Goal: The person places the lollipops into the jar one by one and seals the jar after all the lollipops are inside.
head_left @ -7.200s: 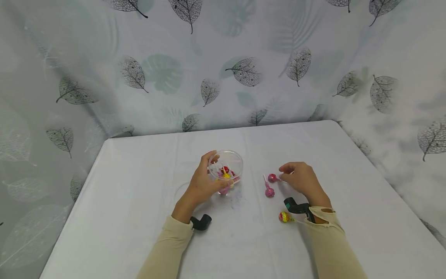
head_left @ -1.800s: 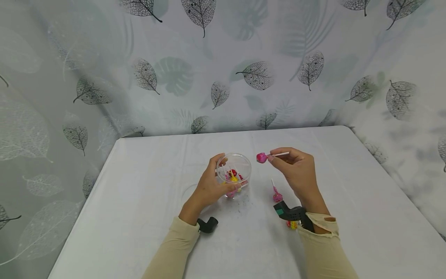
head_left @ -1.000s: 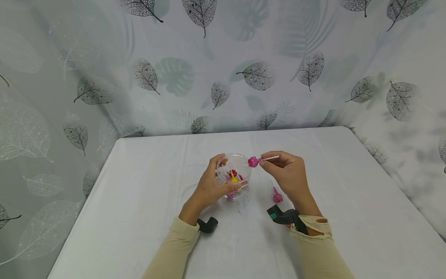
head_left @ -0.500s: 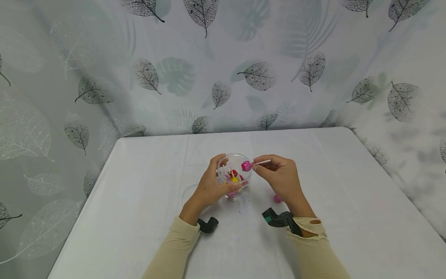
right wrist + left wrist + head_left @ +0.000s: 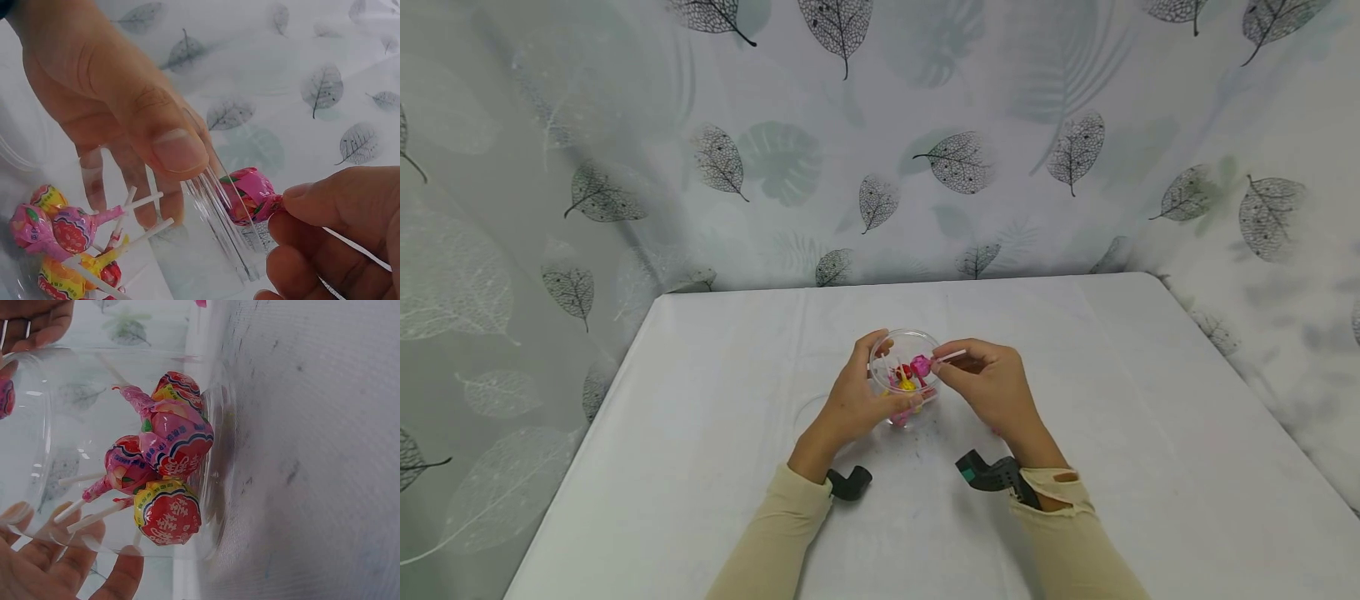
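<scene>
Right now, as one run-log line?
left hand: grips clear container | right hand: pinches pink lollipop at container mouth | inside: several wrapped lollipops | release: not yet

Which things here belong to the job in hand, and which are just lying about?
In the job:
clear tub, gripped by left hand
lollipops inside it
pink lollipop, pinched by right hand

Apparently just about:
clear round piece, untouched, possibly a lid
leaf-print backdrop
</scene>
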{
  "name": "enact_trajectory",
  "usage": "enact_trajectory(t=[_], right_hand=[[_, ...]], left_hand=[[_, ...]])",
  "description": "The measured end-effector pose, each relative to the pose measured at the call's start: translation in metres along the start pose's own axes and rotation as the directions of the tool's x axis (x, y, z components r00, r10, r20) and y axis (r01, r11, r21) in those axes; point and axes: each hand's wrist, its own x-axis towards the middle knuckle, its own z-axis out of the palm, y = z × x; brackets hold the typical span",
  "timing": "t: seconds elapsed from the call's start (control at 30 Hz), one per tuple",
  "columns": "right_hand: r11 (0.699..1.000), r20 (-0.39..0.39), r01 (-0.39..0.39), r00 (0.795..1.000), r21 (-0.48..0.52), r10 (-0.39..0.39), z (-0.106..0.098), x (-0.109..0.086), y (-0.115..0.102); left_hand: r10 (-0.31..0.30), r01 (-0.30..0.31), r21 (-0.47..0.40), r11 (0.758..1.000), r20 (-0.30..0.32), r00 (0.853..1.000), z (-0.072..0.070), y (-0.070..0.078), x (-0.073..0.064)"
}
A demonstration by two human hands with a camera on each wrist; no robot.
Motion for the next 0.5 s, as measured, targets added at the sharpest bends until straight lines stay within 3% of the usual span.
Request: enact_trajectory(t=[0.27, 0.5], right_hand=[[0.999, 0.026, 0.018, 0.999, 0.028, -0.019, -0.0001, 0.0002, 0.0016], [1.000, -0.018, 0.016, 1.000, 0.019, -0.016, -0.0088, 0.0012, 0.0006]], left_hand=[[0.022, -0.022, 0.007, 1.000, -0.004, 1.000, -0.0003, -0.0013, 0.0003], [0.017, -0.017, 0.015, 1.000, -0.009, 1.000, 0.0007, -0.0006, 0.0008]])
